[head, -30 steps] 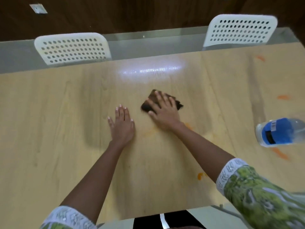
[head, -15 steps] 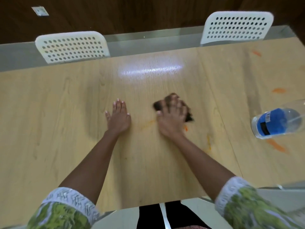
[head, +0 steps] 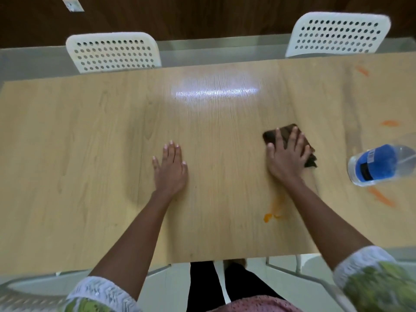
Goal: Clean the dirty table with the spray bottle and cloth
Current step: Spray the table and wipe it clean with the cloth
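Plainly wiping is underway; the right hand (head: 287, 157) presses flat on the dark brown folded cloth (head: 290, 143), grip released, not clenched; the left hand (head: 170, 168) lies open on the pale wooden worktop (head: 90, 143); next, the cloth should sweep nearer, over the orange smear (head: 271, 213).

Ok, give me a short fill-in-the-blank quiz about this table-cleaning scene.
1. The right hand presses a dark brown ____ onto the light wooden table.
2. The left hand lies flat and ____.
3. The clear plastic spray bottle has a ____ label.
4. The smears are ____.

Missing words: cloth; empty; blue; orange
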